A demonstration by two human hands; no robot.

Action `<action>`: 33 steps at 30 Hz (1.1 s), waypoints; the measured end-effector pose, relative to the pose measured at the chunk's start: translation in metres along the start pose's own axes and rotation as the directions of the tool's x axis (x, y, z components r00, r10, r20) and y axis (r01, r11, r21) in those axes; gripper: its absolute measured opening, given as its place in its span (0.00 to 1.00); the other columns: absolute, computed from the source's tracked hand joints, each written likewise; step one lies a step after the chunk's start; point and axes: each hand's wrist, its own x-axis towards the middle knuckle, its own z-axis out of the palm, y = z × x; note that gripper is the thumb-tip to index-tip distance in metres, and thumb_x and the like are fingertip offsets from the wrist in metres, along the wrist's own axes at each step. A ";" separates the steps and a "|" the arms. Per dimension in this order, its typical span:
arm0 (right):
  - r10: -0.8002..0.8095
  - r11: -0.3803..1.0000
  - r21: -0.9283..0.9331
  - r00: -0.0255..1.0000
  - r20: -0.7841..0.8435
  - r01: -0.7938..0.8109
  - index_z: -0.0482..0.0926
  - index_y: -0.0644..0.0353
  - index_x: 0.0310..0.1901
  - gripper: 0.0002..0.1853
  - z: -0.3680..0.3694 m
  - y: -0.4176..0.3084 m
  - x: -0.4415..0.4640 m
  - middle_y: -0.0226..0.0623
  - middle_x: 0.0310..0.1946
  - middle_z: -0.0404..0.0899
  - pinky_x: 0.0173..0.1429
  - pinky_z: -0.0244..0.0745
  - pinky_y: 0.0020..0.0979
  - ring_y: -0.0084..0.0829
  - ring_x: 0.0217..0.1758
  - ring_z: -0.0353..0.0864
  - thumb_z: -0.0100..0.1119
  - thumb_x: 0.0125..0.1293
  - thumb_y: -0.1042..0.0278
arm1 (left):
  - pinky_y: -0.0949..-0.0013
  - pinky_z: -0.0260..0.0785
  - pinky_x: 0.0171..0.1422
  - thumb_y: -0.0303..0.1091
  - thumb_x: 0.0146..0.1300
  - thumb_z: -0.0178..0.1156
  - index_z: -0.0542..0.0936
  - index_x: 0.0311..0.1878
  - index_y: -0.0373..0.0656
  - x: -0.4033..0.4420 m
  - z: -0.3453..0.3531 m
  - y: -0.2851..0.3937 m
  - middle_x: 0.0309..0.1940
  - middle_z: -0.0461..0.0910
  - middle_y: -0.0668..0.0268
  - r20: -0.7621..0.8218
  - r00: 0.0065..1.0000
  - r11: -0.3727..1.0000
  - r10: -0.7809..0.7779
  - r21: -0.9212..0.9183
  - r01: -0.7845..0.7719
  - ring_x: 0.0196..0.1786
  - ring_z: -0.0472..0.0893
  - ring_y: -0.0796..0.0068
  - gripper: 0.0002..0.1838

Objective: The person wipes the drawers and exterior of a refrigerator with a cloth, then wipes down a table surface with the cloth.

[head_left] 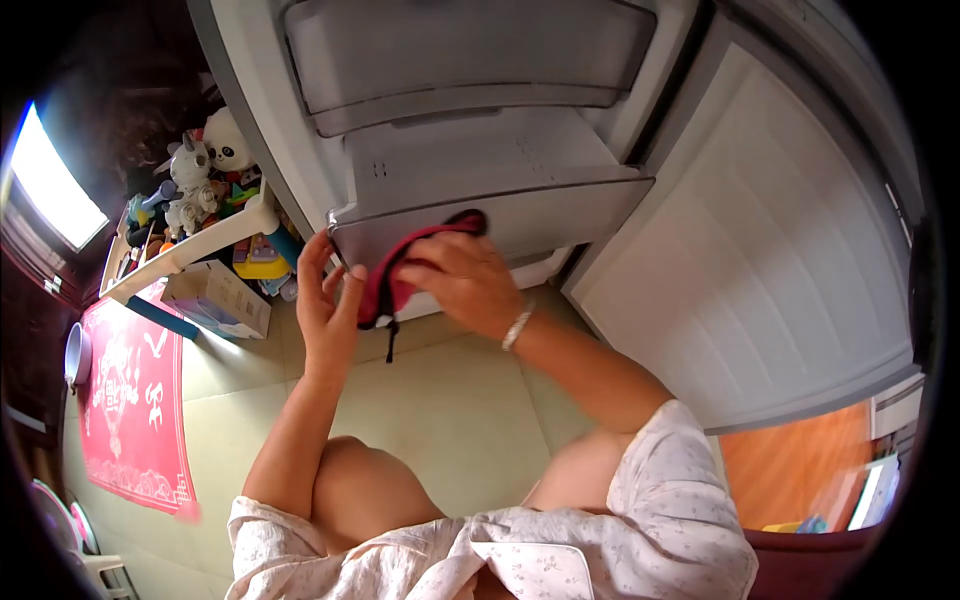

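A pulled-out freezer drawer [540,215] with a clear front is ahead of me, below a closed upper drawer [470,50]. My right hand [465,280] is closed on a red cloth with black trim [400,285], which it presses against the drawer's front. A short black cord hangs from the cloth's lower end. My left hand [333,305] is at the drawer's left front corner, fingers and thumb raised and apart, close beside the cloth. Whether its fingertips touch the drawer's edge is hard to tell.
The open freezer door [770,240] stands at the right. On the left are a white-framed shelf [190,250] with toys, a cardboard box [218,298], a red mat [135,400] and a basin [77,355]. My knees are below the drawer.
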 end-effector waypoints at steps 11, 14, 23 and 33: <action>0.563 0.826 0.302 0.717 -0.411 -0.475 0.77 0.60 0.56 0.26 -0.038 0.071 -0.013 0.44 0.54 0.71 0.60 0.72 0.37 0.45 0.54 0.75 0.59 0.52 0.80 | 0.55 0.42 0.82 0.29 0.66 0.62 0.52 0.79 0.42 0.006 0.008 -0.003 0.78 0.50 0.59 0.128 0.991 0.998 0.025 -0.061 -0.017 0.82 0.48 0.63 0.42; 0.469 0.881 0.174 0.773 -0.426 -0.439 0.78 0.58 0.56 0.26 -0.010 0.057 0.008 0.43 0.54 0.72 0.59 0.73 0.36 0.45 0.55 0.74 0.61 0.51 0.78 | 0.55 0.41 0.83 0.29 0.67 0.61 0.49 0.80 0.43 0.010 0.012 -0.002 0.80 0.44 0.58 0.148 0.989 0.999 0.028 -0.021 -0.025 0.83 0.44 0.63 0.43; 0.001 1.000 0.000 0.998 -0.061 -0.001 0.83 0.44 0.46 0.14 0.047 0.020 0.012 0.23 0.53 0.77 0.57 0.71 0.37 0.31 0.58 0.75 0.58 0.59 0.67 | 0.62 0.56 0.76 0.27 0.65 0.63 0.54 0.79 0.42 0.006 0.011 -0.010 0.73 0.58 0.59 0.109 0.993 0.998 -0.052 -0.030 0.056 0.74 0.60 0.64 0.41; 0.460 0.872 0.006 0.814 -0.355 -0.490 0.83 0.52 0.43 0.21 -0.003 0.142 -0.062 0.36 0.48 0.76 0.56 0.73 0.39 0.41 0.55 0.75 0.58 0.48 0.86 | 0.60 0.49 0.80 0.26 0.68 0.58 0.56 0.79 0.47 0.014 0.015 -0.015 0.79 0.53 0.59 0.074 0.988 0.982 -0.134 -0.124 0.142 0.82 0.50 0.60 0.38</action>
